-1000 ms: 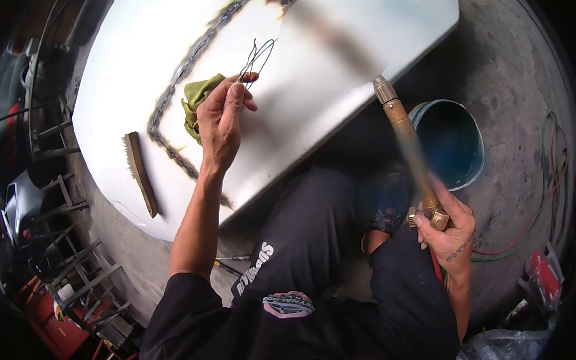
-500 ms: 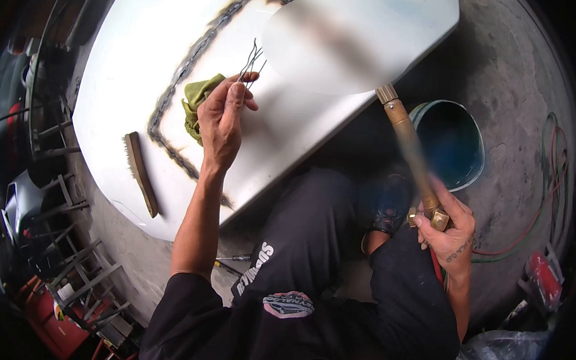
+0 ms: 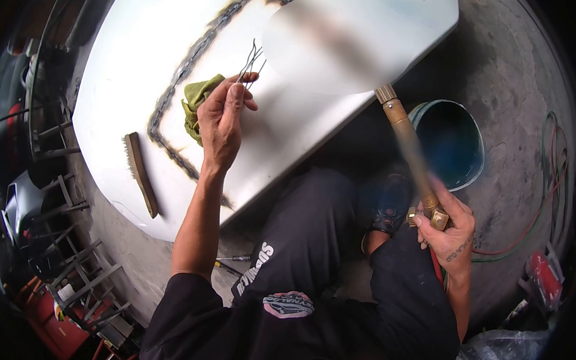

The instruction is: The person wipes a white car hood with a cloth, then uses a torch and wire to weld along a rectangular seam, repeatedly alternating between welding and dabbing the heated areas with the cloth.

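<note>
My left hand (image 3: 226, 111) is closed over the white panel (image 3: 343, 118), pinching several thin dark wires (image 3: 250, 64) that point up and away. Behind its fingers lies a crumpled olive-green cloth (image 3: 194, 106), partly covered by the hand. In my right hand (image 3: 449, 221) is a brass gas torch (image 3: 404, 134), gripped low near its valve knob (image 3: 412, 216). Its upper end reaches the panel's near edge, where a blurred round patch hides what lies beyond. A dark chain-like line (image 3: 190, 61) with scorched edges runs across the panel, left of the wires.
A wooden wire brush (image 3: 142, 175) lies on the panel's left part. Right of the torch, a bucket (image 3: 451, 146) stands on the concrete floor. Red and green hoses (image 3: 551, 187) curl at far right. Metal stands (image 3: 88, 267) crowd the lower left.
</note>
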Available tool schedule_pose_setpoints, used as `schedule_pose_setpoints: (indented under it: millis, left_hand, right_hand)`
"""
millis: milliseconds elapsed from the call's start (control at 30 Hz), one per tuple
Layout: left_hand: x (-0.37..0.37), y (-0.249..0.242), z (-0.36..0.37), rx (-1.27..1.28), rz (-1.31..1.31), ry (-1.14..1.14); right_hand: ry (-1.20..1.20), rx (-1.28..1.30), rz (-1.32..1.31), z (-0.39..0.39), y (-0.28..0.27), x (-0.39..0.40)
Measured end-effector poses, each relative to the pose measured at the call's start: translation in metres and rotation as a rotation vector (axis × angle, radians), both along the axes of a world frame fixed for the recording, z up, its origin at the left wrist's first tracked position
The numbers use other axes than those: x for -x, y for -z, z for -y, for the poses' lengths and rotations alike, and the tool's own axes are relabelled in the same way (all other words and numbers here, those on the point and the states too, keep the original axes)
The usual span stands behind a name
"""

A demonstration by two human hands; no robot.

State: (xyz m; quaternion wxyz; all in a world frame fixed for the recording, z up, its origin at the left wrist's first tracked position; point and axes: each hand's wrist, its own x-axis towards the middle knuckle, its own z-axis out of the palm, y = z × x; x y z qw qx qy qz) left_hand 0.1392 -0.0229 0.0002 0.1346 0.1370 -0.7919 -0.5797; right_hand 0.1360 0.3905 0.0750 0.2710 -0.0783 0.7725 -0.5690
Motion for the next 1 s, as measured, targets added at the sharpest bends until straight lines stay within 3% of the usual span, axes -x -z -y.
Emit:
schedule_pose_setpoints:
  millis: [1000]
  left_hand:
    - [0.0005,0.0013,-0.0012,0.005,0.007,-0.009]
  right_hand:
    - [0.028,0.007,0.053,0.0005,-0.0021,0.0004]
